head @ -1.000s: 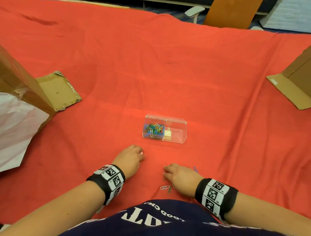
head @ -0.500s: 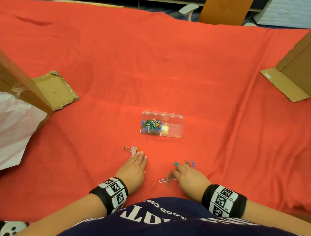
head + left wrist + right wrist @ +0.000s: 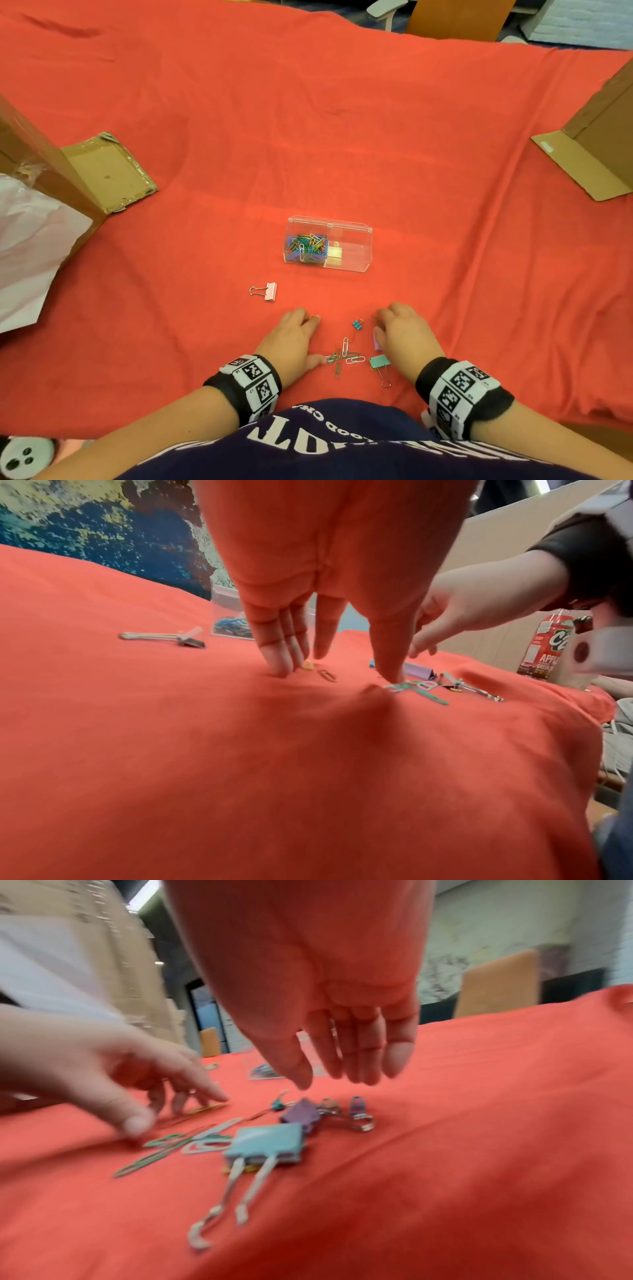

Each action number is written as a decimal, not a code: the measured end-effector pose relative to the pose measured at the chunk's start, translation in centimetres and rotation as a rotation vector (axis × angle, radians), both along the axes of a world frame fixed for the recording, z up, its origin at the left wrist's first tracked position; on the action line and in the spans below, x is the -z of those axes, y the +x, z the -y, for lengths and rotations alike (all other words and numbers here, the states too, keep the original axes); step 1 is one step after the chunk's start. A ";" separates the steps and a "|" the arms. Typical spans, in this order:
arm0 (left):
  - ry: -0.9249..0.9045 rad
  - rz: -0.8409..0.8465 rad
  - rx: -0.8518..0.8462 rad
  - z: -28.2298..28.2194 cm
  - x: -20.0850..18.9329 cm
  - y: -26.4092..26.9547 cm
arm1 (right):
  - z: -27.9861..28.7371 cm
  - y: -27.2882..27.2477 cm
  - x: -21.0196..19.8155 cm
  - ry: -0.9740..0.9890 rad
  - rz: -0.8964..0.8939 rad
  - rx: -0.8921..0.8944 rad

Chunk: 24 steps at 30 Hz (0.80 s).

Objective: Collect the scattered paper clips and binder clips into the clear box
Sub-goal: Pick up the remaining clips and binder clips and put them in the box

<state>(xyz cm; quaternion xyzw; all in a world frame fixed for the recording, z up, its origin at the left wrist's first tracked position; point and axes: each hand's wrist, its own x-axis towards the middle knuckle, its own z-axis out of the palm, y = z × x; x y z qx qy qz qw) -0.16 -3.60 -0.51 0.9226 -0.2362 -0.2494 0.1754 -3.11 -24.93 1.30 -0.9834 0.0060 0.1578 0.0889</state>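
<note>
The clear box [image 3: 352, 240] stands mid-cloth, with several coloured paper clips [image 3: 306, 248] in its left compartment. A pink binder clip [image 3: 268, 292] lies alone, left of the box's front. Between my hands lie a heap of paper clips [image 3: 342, 358], a small teal binder clip [image 3: 358, 324], a large teal binder clip [image 3: 379, 362] and a purple binder clip [image 3: 301, 1114]. My left hand [image 3: 310, 330] presses straight fingers on the cloth beside a small orange clip [image 3: 308, 665], its thumb touching the heap. My right hand [image 3: 329, 1074] hovers over the purple clip with fingers extended, holding nothing.
The red cloth [image 3: 445, 171] covers the whole table. A cardboard box with a flap [image 3: 109, 171] and white paper [image 3: 30, 246] sit at the left; another cardboard box [image 3: 603, 130] is at the right. A drink bottle [image 3: 544, 647] stands off to my right.
My left hand has drawn back and to the right, away from the pink binder clip. My right hand has moved forward, uncovering the large teal and purple binder clips.
</note>
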 end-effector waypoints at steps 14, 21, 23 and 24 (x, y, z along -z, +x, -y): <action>0.016 -0.042 -0.114 3.9 0.3 -0.8 | -1.8 -1.5 1.5 0.210 -0.109 -0.186; -0.055 -0.190 -0.129 3.5 0.2 -0.3 | -3.0 -0.5 1.0 0.084 -0.190 -0.305; -0.059 -0.192 -0.128 3.2 0.2 -0.1 | -3.4 -0.2 0.8 0.098 -0.181 -0.298; -0.060 -0.194 -0.130 3.1 0.2 -0.1 | -3.6 -0.1 0.6 0.100 -0.186 -0.301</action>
